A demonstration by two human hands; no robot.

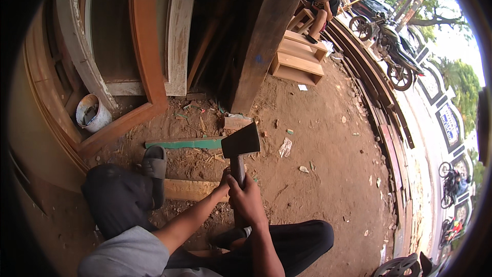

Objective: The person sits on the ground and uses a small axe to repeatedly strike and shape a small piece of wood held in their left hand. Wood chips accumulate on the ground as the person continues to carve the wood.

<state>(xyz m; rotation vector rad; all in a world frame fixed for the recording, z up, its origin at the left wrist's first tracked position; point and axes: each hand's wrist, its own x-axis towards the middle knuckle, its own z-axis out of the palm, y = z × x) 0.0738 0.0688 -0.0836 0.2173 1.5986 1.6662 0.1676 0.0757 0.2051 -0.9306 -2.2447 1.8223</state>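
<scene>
My right hand (247,200) is closed around the wooden handle of a hatchet (241,143), its broad dark blade raised in front of me. Beside the handle, my left hand (224,182) is partly covered by the right one, so its fingers and anything in them are hidden. A pale wooden plank (187,190) lies on the dirt below my left forearm. Farther off, a green-painted strip of wood (184,144) rests on the ground, ending near the blade. Past the blade, a short wooden block (237,122) sits at the foot of a thick post.
Wooden door frames (146,46) lean at the left beside a white bucket (94,113). A thick post (266,41) stands ahead. A seated person (322,5) is by a wooden step shelf (299,59). Long beams (376,87) border the dirt at right, with a motorcycle (389,46) beyond.
</scene>
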